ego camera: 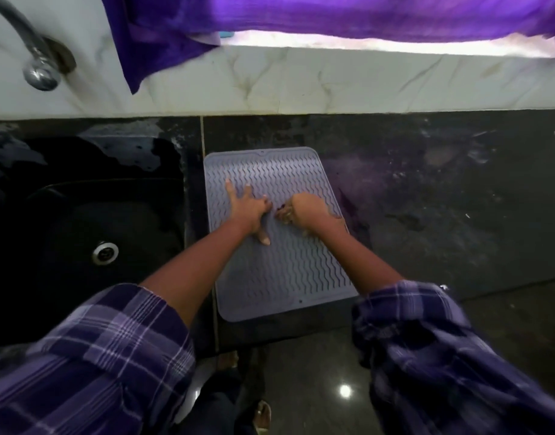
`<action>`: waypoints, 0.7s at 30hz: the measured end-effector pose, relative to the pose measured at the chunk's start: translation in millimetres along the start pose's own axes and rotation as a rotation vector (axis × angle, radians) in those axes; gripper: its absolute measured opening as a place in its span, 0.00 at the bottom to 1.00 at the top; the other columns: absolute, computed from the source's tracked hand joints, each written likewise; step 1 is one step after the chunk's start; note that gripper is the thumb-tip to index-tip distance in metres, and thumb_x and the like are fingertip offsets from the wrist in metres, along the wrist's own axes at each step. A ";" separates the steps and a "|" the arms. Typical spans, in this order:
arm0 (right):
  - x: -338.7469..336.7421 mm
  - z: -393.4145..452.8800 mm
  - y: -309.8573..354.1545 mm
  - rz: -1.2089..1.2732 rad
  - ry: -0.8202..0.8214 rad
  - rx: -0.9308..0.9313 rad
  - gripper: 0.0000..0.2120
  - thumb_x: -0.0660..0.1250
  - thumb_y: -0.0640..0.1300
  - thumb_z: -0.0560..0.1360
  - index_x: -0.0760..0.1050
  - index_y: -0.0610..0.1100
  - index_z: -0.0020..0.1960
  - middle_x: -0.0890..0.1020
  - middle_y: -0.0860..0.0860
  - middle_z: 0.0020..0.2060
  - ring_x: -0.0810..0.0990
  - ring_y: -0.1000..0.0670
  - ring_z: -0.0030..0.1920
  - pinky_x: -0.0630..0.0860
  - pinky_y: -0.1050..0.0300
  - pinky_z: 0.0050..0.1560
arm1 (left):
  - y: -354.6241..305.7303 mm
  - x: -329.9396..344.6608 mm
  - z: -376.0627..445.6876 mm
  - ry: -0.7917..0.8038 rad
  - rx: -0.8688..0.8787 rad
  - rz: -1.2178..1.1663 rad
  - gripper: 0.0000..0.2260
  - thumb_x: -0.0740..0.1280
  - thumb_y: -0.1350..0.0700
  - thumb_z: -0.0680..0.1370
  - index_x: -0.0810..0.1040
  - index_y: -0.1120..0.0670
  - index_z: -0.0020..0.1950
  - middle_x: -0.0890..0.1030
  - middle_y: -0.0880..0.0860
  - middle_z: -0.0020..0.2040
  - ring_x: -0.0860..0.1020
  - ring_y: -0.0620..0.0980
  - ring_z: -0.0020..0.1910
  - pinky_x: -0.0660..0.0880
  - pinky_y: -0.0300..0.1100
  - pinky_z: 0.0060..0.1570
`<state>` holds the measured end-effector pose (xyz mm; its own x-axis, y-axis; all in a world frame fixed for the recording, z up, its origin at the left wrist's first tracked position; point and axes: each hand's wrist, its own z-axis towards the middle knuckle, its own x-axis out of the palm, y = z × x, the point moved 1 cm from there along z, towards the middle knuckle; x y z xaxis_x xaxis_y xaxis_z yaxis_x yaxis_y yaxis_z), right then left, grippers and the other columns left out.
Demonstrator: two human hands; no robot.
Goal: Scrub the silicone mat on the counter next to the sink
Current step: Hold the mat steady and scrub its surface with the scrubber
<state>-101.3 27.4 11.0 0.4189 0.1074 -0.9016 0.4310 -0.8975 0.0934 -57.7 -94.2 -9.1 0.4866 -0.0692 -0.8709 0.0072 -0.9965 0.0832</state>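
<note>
Head view: I see the black counter (395, 189) beside the sink (81, 230), the grey silicone mat (279, 262) flat on it. My left hand (249, 208) presses it, fingers spread; my right hand (304, 210) curls around something small and unclear.

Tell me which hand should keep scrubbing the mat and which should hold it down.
Right to scrub, probably: the right hand is curled over something small and dark at the middle of the mat, likely a scrubber. The left hand lies flat with fingers spread on the mat, well placed to pin it.
</note>
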 end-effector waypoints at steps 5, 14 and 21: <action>50.7 -90.1 -15.8 0.046 0.180 -0.036 0.16 0.67 0.51 0.73 0.79 0.42 0.55 0.81 0.46 0.51 0.80 0.45 0.51 0.75 0.51 0.55 | -0.2 0.6 -1.2 -0.041 -0.004 0.004 0.44 0.71 0.36 0.67 0.58 0.50 0.78 0.57 0.51 0.79 0.45 0.62 0.78 0.36 0.74 0.67; -4.2 -47.1 -27.0 0.173 0.088 -0.095 0.11 0.64 0.42 0.76 0.81 0.42 0.54 0.84 0.45 0.52 0.81 0.49 0.49 0.78 0.53 0.56 | -8.6 1.0 -11.0 -0.020 -0.025 0.050 0.44 0.69 0.36 0.69 0.55 0.50 0.78 0.55 0.50 0.79 0.46 0.61 0.78 0.39 0.75 0.66; 50.1 -103.5 -32.2 0.055 0.212 -0.141 0.16 0.64 0.51 0.75 0.77 0.42 0.57 0.80 0.45 0.55 0.79 0.46 0.53 0.76 0.50 0.58 | 6.5 -0.7 3.2 -0.060 0.034 -0.129 0.36 0.70 0.36 0.68 0.69 0.47 0.72 0.70 0.51 0.72 0.59 0.55 0.76 0.36 0.73 0.66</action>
<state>-11.4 105.9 6.5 0.5970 0.1605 -0.7860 0.5033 -0.8379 0.2113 -60.8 -100.7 -9.6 0.4308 0.0576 -0.9006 0.0359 -0.9983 -0.0467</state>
